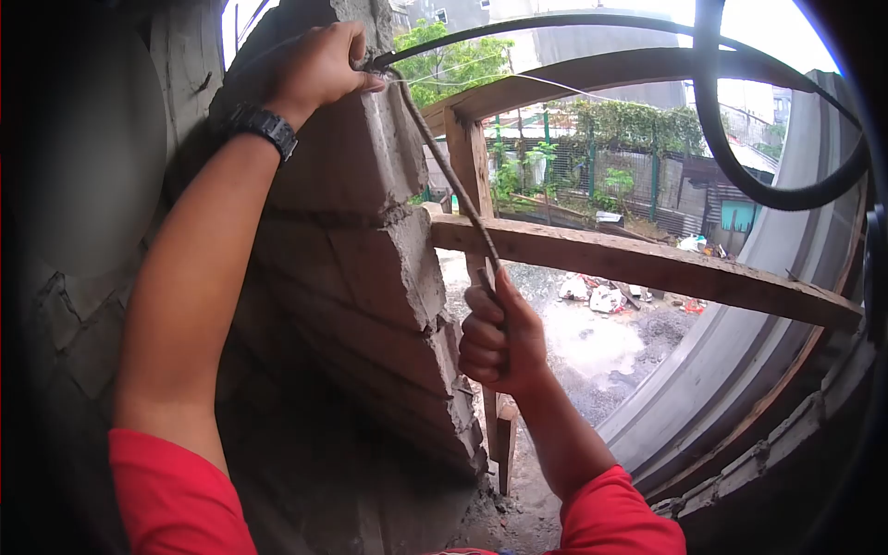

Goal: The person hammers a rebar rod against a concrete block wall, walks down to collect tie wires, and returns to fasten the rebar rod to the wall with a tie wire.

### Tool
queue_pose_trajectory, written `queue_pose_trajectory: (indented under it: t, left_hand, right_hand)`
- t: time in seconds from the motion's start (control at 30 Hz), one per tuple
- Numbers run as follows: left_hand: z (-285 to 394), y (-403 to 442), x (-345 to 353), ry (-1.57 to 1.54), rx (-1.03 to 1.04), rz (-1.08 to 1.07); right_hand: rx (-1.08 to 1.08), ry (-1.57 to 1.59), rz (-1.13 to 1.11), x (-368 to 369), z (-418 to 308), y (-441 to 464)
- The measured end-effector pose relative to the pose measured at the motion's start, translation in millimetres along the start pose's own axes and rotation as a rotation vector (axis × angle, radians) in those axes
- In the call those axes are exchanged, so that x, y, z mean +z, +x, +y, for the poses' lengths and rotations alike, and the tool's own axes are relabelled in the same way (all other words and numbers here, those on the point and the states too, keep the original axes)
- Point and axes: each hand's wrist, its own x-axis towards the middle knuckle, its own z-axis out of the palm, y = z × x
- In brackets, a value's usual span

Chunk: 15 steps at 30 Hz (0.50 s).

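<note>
My left hand (324,67), with a black watch (263,129) on its wrist, is closed at the broken top edge of a concrete block wall (324,268). Its thumb and fingers pinch around the end of a dark steel bar (536,22) that arcs off to the right. From that same spot a thin steel rod (444,171) slants down into my right hand (504,342), which is wrapped round its lower end in a fist, thumb along the rod. A thin pale wire (555,86) runs right from near my left fingertips. How rod and bar meet is partly hidden by my left hand.
A wooden frame with a crossbeam (638,264) spans the opening beside the wall. Corrugated metal sheet (740,305) curves along the right. A thick dark loop (786,196) hangs at upper right. Outside are rubble, white bags (606,298) and a plant-covered fence (629,139).
</note>
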Motion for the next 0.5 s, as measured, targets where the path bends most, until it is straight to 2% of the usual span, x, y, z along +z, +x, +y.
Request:
queue_pose_trajectory:
  t: [0.03,0.07,0.13,0.2,0.3,0.37,0.43,0.5]
  left_hand:
    - [2.7,1.6,-0.2,0.012,0.001,-0.013]
    - [4.9,3.8,0.6,0.025,0.001,-0.022]
    - [6.7,7.0,2.5,0.054,0.035,-0.008]
    - [10.0,8.5,-0.3,0.092,0.062,0.003]
    - [21.6,9.7,-9.7,0.167,-0.018,-0.070]
    - [26.6,11.3,-5.7,0.364,-0.053,-0.070]
    - [16.2,18.2,1.7,0.392,-0.026,-0.105]
    - [18.6,14.3,-2.5,0.269,0.029,-0.090]
  right_hand:
    - [-0.034,-0.094,0.117,10.0,-0.1,-4.1]
    - [-0.033,-0.095,0.117,15.5,5.0,-3.0]
    - [-0.211,-0.397,0.309,18.7,27.7,7.4]
    - [-0.275,-0.440,0.296,9.3,43.9,19.5]
    - [-0.354,-0.463,0.331,-15.9,56.3,42.9]
    - [-0.420,-0.471,0.380,-45.0,59.4,56.1]
    - [-0.567,-0.794,0.296,-79.9,48.6,74.9]
    - [-0.627,-0.820,0.255,-93.9,39.3,78.0]
